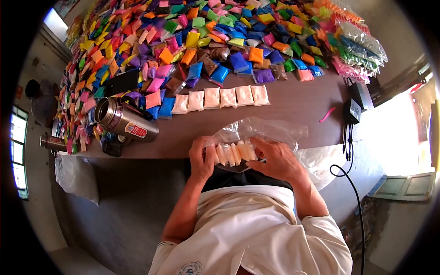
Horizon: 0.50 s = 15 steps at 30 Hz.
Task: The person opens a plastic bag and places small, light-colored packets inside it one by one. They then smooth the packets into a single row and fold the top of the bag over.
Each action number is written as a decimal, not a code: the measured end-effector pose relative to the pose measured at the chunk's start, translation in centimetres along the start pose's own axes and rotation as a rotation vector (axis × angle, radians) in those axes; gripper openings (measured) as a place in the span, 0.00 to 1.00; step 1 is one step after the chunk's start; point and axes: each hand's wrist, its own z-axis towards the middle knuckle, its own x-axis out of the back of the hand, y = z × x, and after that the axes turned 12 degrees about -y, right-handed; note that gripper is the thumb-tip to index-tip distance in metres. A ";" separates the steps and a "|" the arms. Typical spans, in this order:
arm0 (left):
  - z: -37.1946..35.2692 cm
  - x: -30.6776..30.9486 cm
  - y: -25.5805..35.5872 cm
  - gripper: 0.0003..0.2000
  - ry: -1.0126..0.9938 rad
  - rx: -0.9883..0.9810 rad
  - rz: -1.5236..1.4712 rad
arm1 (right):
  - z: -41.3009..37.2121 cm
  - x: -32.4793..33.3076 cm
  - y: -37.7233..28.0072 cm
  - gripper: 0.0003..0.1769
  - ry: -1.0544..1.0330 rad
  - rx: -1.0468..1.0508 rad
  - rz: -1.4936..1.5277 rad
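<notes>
At the table's near edge, my left hand (201, 158) and my right hand (278, 161) press a row of small cream-coloured packets (231, 154) together from its two ends. The packets stand on edge side by side, fingers curled round the outer ones. A clear plastic bag (256, 129) spreads behind and around them, its loose part reaching right past my right hand. Beyond my hands, several matching packets (212, 98) lie flat in a straight line on the brown table (293, 105).
A big heap of multicoloured packets (192, 39) covers the far and left table. A steel flask (126, 120) lies tilted at left near a black phone (121, 82). On the right are a black box with cables (353, 111), a pink strip (327, 115) and bundled bags (360, 48).
</notes>
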 end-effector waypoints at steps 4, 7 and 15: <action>0.1 -0.1 0.1 0.12 0.024 -0.015 0.013 | 0.6 -1.3 0.6 0.25 -0.003 0.003 0.044; 0.2 0.1 0.3 0.12 -0.001 -0.012 0.013 | 0.5 -1.1 0.6 0.25 0.002 0.013 0.040; 0.4 0.1 0.1 0.11 -0.018 -0.028 0.026 | -1.4 3.3 -0.9 0.20 -0.003 0.135 -0.014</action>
